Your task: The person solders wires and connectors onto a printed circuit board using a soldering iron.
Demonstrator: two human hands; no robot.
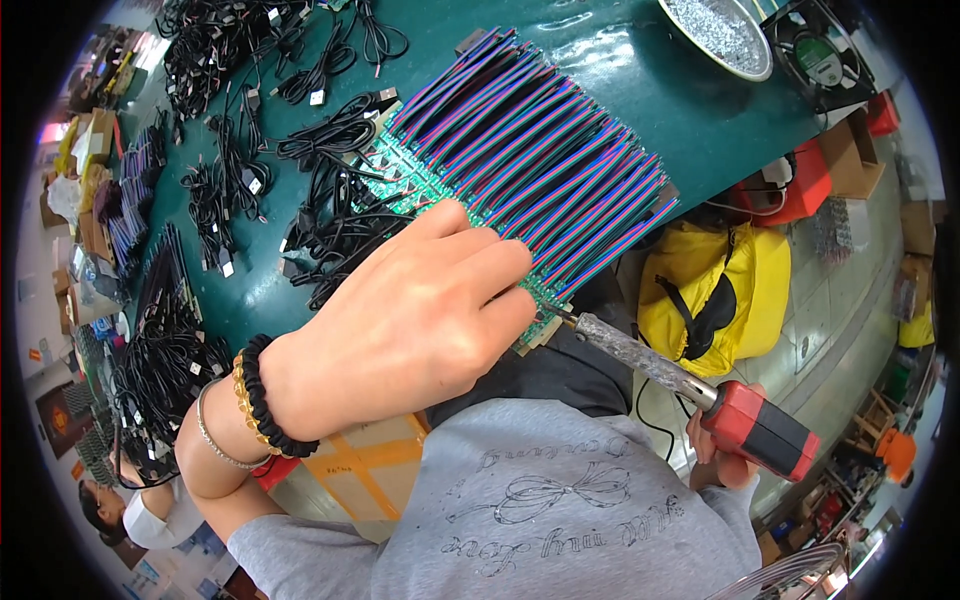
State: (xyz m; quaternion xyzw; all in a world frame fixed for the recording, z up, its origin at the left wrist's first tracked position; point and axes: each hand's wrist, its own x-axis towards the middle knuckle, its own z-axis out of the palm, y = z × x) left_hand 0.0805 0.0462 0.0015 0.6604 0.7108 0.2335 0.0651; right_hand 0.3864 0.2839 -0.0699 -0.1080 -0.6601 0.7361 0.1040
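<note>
My right hand grips a soldering iron by its red and black handle. The iron's tip reaches the near-right end of a row of green circuit boards, close to the fingers of the other hand. Over those boards lies my left hand, its fingers bent down and closed; whatever they pinch is hidden beneath them. Many flat multicoloured ribbon wires run side by side from the boards toward the far right. Black USB cables lie bundled along the boards' left side.
More black cables cover the green table at the left and back. A round dish of silvery bits and a black fan stand far right. Beyond the table edge is a yellow bag. Another person is at lower left.
</note>
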